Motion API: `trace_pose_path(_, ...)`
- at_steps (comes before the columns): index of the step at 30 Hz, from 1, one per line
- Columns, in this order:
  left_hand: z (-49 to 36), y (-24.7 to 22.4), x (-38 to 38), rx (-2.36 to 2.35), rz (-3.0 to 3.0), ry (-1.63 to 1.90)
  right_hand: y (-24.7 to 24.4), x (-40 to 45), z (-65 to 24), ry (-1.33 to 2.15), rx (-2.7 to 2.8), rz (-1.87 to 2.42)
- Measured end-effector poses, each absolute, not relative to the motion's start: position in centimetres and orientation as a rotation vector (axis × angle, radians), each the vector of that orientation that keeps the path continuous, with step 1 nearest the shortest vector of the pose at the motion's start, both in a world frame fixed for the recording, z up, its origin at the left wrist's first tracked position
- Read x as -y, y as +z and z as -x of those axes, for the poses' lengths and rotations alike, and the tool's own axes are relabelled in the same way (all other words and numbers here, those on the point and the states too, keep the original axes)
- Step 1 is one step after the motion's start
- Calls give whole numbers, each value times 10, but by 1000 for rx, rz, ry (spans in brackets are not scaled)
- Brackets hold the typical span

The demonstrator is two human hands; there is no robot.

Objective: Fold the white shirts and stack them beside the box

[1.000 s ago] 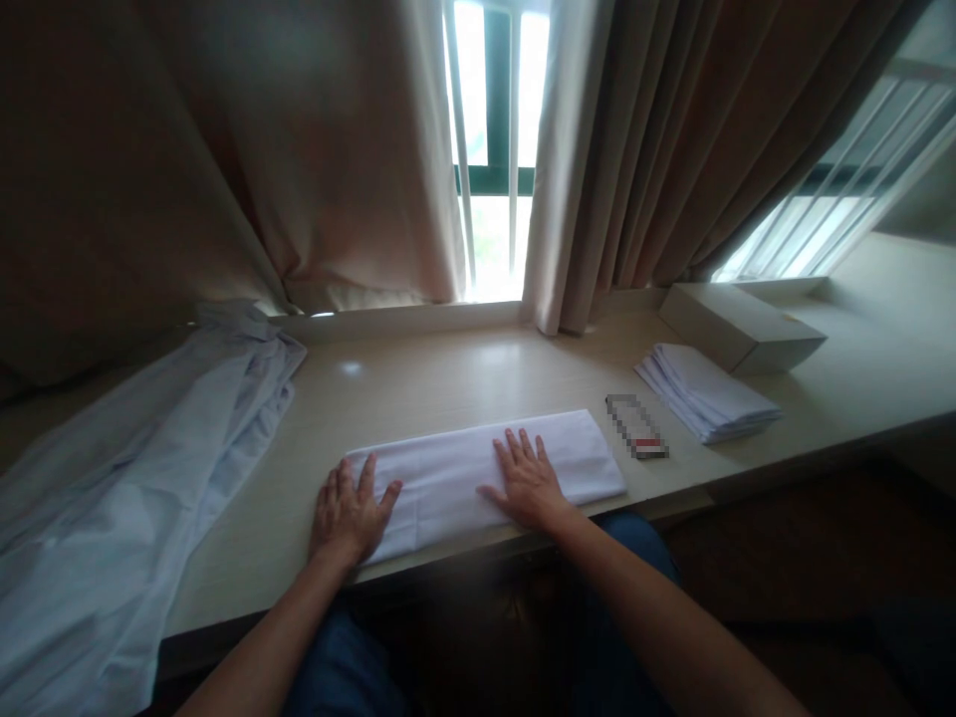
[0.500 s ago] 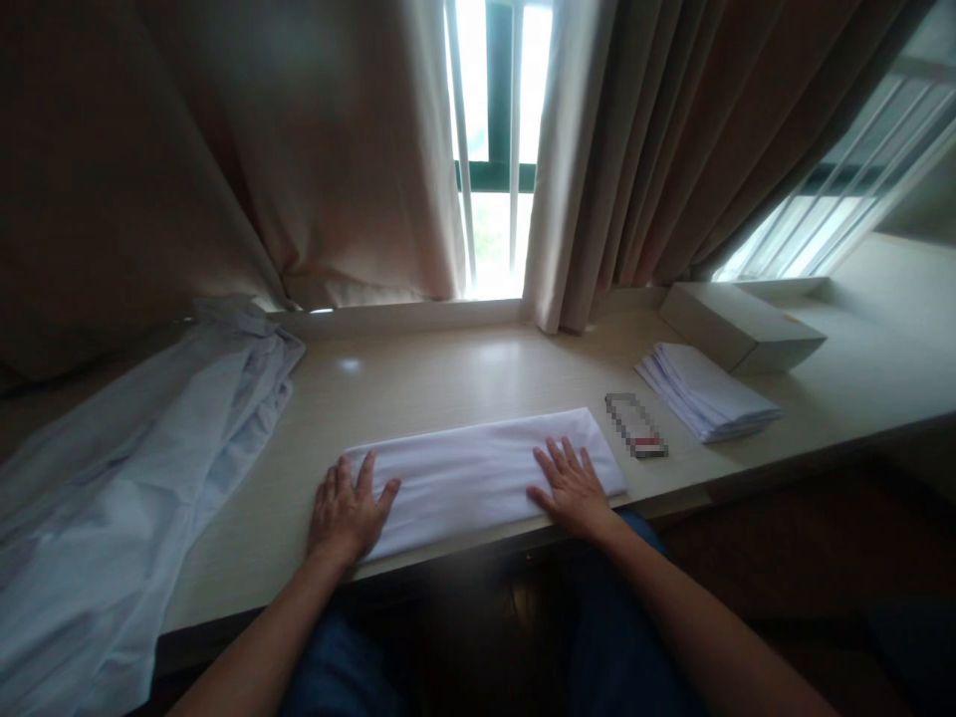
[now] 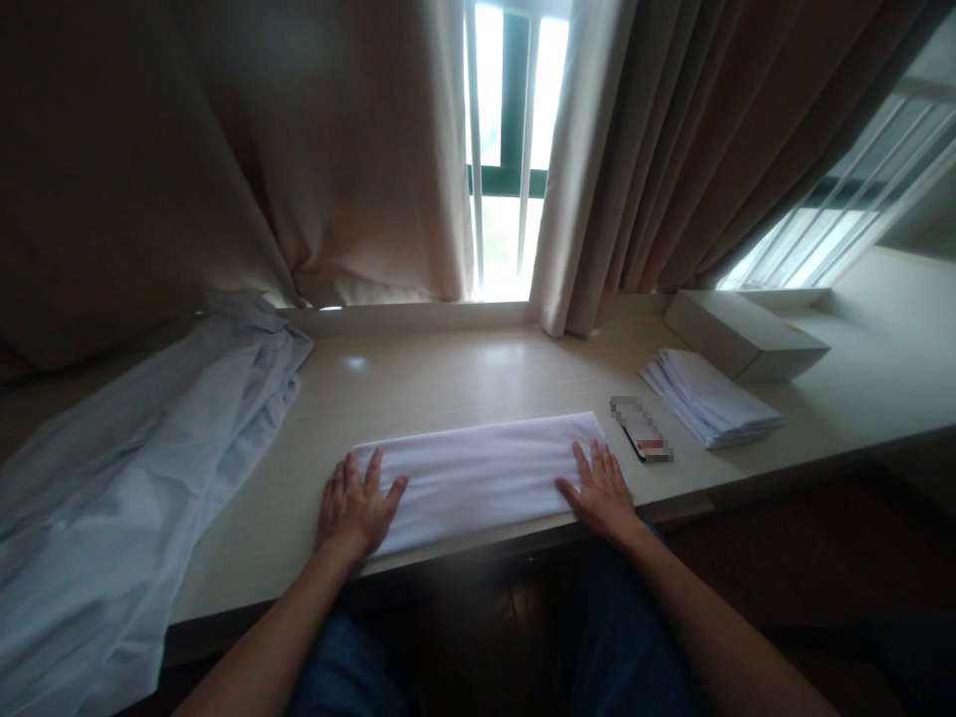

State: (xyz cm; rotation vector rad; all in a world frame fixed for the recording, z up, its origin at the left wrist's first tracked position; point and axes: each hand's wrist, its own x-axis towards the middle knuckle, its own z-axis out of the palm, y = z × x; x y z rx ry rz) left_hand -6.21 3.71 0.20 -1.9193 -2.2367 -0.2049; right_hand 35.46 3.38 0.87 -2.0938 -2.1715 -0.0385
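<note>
A white cloth [image 3: 485,483], folded into a long flat strip, lies along the front edge of the pale table [image 3: 433,383]. My left hand [image 3: 359,506] rests flat on the strip's left end, fingers spread and thumb pointing right. On the right end lies my right hand [image 3: 599,488], its fingers also apart and pressing flat on the fabric. Neither hand grasps the cloth. Slight creases run lengthwise between the two hands.
Loose white cloth [image 3: 149,468] is heaped at the left and hangs over the front edge. Right of the strip are a blurred-out phone-like object [image 3: 640,428], a folded white stack [image 3: 713,398] and a pale box [image 3: 747,334]. Curtains [image 3: 373,149] hang behind.
My right hand has slid right along the cloth to its right end. My left hand stays on the left end. The whole view has shifted slightly.
</note>
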Motion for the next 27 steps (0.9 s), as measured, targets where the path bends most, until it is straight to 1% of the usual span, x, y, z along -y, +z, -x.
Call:
trace_pose_path(7, 61, 2, -37, 2282, 1903, -244, 7, -35, -366, -94, 2100, 2168)
trace_pose_path(10, 61, 1, -38, 2264, 1903, -275, 20, -37, -353, -201, 2092, 2108)
trace_pose_path(12, 61, 1, -37, 2246, 1911, -286, 32, -41, -332, -214, 2136, 2005)
trace_pose_path(16, 60, 3, -37, 2260, 1912, -275, 48, -48, -275, -65, 2292, 1755)
trace_pose_path(19, 60, 1, -36, 2270, 1913, -278, 43, -50, -245, 86, 2358, 1697)
trace_pose_path(23, 61, 7, -35, 2267, 1894, -322, 33, -48, -235, 163, 2353, 1728)
trace_pose_path(27, 37, 35, -36, 2127, 1932, -401, 34, -47, -238, 183, 2357, 1742)
